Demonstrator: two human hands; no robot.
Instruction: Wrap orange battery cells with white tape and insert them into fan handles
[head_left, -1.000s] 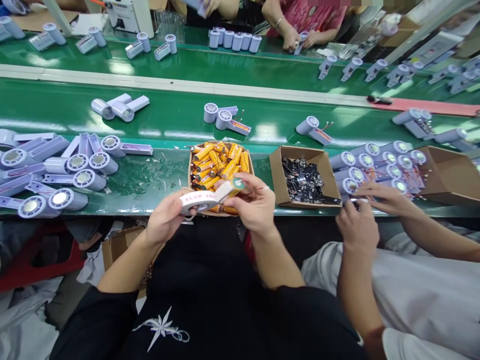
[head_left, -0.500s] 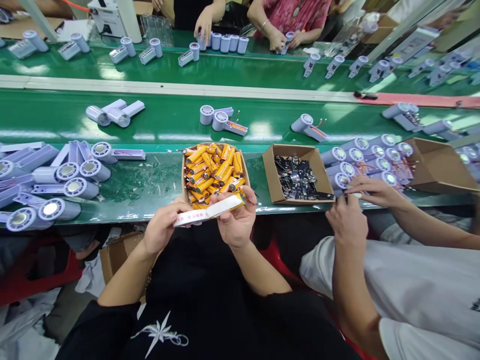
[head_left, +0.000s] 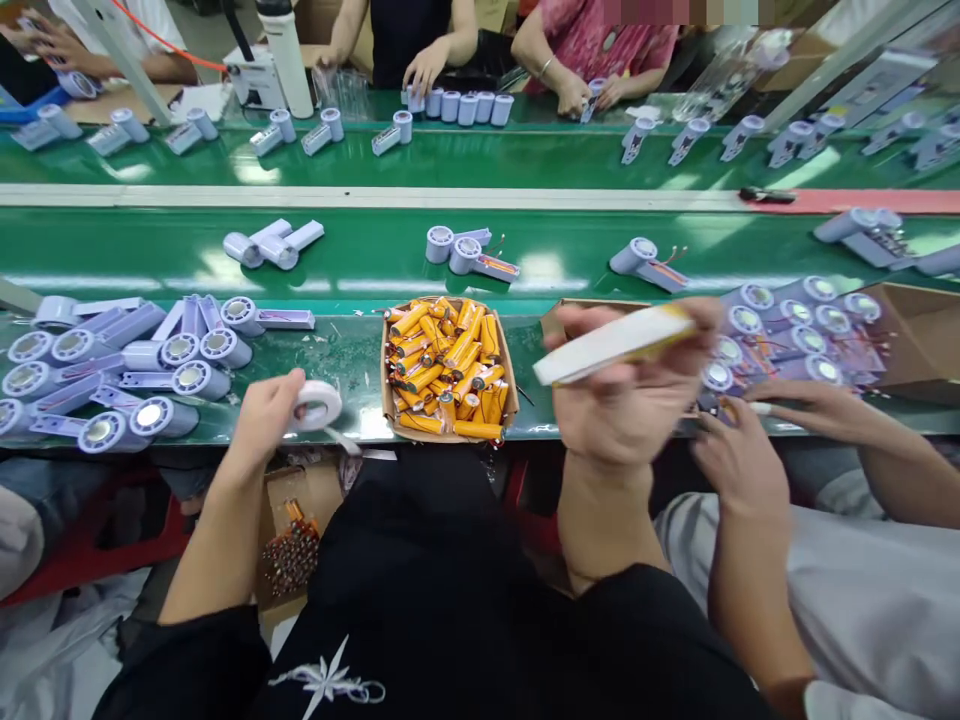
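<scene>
My left hand (head_left: 262, 420) pinches a roll of white tape (head_left: 319, 404) at the table's front edge; a short loose tail hangs from it. My right hand (head_left: 619, 415), raised at the right and blurred, grips an orange battery (head_left: 670, 336) with a long strip of white tape (head_left: 611, 345) along it. The fingers cover part of the battery. Between my hands stands a cardboard box (head_left: 514, 395) heaped with orange wired batteries (head_left: 465, 345). Behind my right hand, another cardboard box (head_left: 564, 312) is mostly hidden.
Lilac fan-like housings (head_left: 180, 350) are piled at the left, and more (head_left: 802, 340) lie at the right. A co-worker's hands (head_left: 750, 450) work close beside my right arm. A green conveyor (head_left: 360, 250) carries housings beyond the table. Below left sits an open carton (head_left: 322, 490).
My hands have moved apart: the left went left with the tape roll, and the right went up and right with the taped battery. The white strip no longer stretches between them.
</scene>
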